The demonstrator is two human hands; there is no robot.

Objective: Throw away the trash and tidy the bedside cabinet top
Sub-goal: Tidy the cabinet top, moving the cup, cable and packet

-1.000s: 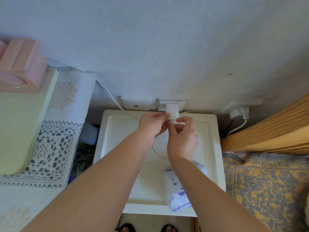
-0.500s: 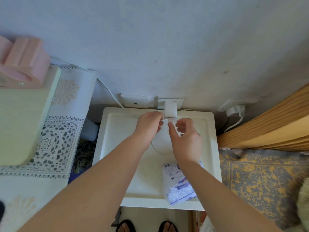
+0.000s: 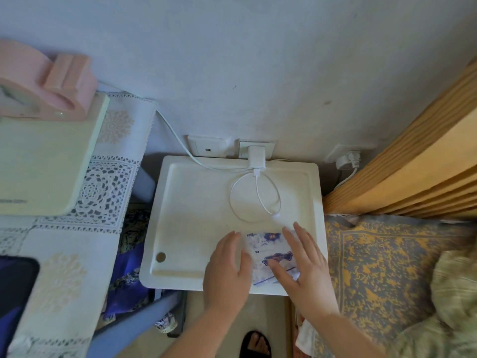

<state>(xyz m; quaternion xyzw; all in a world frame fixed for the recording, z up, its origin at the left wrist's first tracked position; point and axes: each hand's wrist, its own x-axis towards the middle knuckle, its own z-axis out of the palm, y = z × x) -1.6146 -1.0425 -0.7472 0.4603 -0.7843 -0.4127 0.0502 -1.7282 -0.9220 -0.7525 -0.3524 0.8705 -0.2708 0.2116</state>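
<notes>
A white and blue tissue packet (image 3: pixel 265 254) lies at the front right of the white bedside cabinet top (image 3: pixel 196 218). My left hand (image 3: pixel 227 272) hovers at the packet's left side, fingers spread. My right hand (image 3: pixel 302 267) lies over its right side with fingers apart; whether it touches is unclear. Neither hand grips anything. A white charger (image 3: pixel 256 157) sits plugged in the wall socket, and its white cable (image 3: pixel 255 197) rests in a loop on the back right of the top.
A lace-covered table (image 3: pixel 103 192) with a pale board and a pink object (image 3: pixel 46 91) stands at the left. A wooden headboard (image 3: pixel 418 161) and a patterned bed cover (image 3: pixel 382 275) lie at the right. A second cable runs left along the wall.
Both hands have let go of the cable at the charger and drawn back toward me to the tissue packet. The cable now lies looped on the top.
</notes>
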